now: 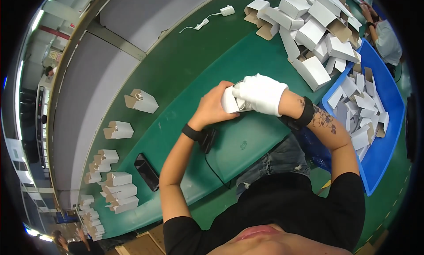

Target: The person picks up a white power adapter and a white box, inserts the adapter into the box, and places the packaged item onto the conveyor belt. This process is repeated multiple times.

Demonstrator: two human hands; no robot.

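White carton (229,101): located in front of the wearer, above the desk (265,133), between the two grips. The left grip (211,105), bare, is closed around the carton's near-left side. The right grip (260,94), in a white glove, is at the carton's opposite side, over its opening; its fingertips are obscured, so whether it is closed on anything cannot be told. In my judgement the left grip serves to steady the carton, leaving the gloved one free to work at the opening.

Containers. Right of the right grip, a blue tub (375,177) holds a loose heap of folded white card pieces (364,102); its position suggests an easy reach for that side. Beyond the right grip, farther ahead and to the right, lies a jumbled pile of white boxes (311,34), several with flaps open and brown interiors exposed. Left of the left grip stands an open white box (145,102) with a pale item showing at its mouth, its kind not determinable. More open boxes (121,191) follow farther left, grouped seemingly for order. Nearer the left grip lies a black phone-like object (146,172). Well ahead of both grips: a white power adapter (227,10) with bundled cable.
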